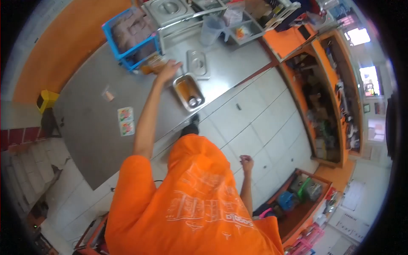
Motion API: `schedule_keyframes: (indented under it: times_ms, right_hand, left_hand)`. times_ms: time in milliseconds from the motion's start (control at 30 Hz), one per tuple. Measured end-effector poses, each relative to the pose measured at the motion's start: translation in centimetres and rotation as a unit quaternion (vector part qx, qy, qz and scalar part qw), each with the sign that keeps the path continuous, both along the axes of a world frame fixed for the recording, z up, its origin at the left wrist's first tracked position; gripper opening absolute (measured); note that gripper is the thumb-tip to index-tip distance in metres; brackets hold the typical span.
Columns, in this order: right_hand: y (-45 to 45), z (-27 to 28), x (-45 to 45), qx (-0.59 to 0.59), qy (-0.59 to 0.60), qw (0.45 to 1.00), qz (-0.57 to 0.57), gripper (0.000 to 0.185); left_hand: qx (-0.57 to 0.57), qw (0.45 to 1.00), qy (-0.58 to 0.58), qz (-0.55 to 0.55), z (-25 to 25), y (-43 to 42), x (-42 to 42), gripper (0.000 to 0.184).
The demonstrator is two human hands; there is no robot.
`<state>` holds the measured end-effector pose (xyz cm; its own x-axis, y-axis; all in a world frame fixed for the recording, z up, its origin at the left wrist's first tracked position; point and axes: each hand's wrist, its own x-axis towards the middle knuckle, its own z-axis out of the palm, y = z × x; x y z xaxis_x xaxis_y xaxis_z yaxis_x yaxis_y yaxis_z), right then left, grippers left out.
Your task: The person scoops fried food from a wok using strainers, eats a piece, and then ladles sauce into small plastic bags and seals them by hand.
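Note:
My left hand is closed at the far end of a small steel pan, on what looks like the thin handle of a ladle. The ladle's round metal bowl lies in the near end of the pan, which holds an orange-brown liquid. Just left of that hand are clear bags of brownish food. A steel lid rests flat to the right of the pan. Away from the table, my right hand hangs over the floor with loosely bent fingers and nothing visible in it.
The steel table carries two printed packets and a small clear packet. At the back stand a blue crate, a covered steel container and a clear jug. Orange shelves line the right side.

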<state>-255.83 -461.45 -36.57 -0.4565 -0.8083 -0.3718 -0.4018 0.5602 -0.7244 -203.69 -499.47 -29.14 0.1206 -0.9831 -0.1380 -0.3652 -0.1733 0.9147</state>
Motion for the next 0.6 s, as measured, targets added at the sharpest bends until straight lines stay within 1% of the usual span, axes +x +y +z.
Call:
schedule_keyframes:
  times_ms: [33,67,100,133,200,233,300,333,367,467,500,600]
  right_hand:
    - [-2.3,0.8,-0.7,0.005,0.005,1.000,-0.001,0.021]
    - [-4.6,1.0,-0.7,0.007,0.000,1.000,-0.004,0.020]
    - [-7.1,2.2,-0.7,-0.004,0.035,0.999,0.015,0.018]
    - [-9.6,2.4,-0.7,-0.019,0.022,0.999,0.038,0.018]
    - [-13.9,2.3,-2.2,-0.031,0.002,0.996,0.088,0.018]
    - [-15.8,2.5,-2.0,-0.025,-0.004,0.996,0.089,0.019]
    - [-21.8,3.9,-0.7,-0.019,-0.015,0.994,0.103,0.020]
    - [-24.5,3.9,-0.4,-0.024,-0.025,0.991,0.132,0.019]
    - [-26.8,4.0,0.1,-0.029,-0.037,0.986,0.160,0.019]
    - [-33.4,4.9,2.6,-0.056,-0.086,0.968,0.229,0.019]
    - [-35.6,5.4,3.6,-0.068,-0.104,0.960,0.251,0.019]
    - [-41.5,6.6,6.4,-0.033,-0.112,0.939,0.323,0.019]
  left_hand:
    - [-0.030,0.998,0.019,-0.047,-2.0,-0.9,0.5,0.046]
    - [-0.031,0.998,0.003,-0.052,-1.2,-1.7,0.0,0.043]
    - [-0.027,0.998,-0.020,-0.057,-0.3,-1.4,0.1,0.040]
    - [-0.015,0.997,-0.046,-0.062,0.4,-1.0,0.6,0.037]
    - [-0.043,0.998,-0.050,-0.019,3.3,0.1,0.7,0.030]
    - [-0.052,0.997,-0.048,0.007,4.3,1.1,0.3,0.027]
    - [-0.068,0.995,0.039,0.067,4.5,2.6,-0.2,0.023]
    - [-0.081,0.988,0.079,0.100,5.6,3.2,-0.5,0.021]
    - [-0.052,0.990,0.043,0.121,6.9,4.4,-1.0,0.018]
    - [-0.058,0.970,0.104,0.214,9.4,7.3,-3.4,0.015]
    - [-0.063,0.965,0.102,0.233,10.5,8.2,-4.5,0.015]
    - [-0.068,0.951,0.087,0.289,11.6,10.5,-6.9,0.016]
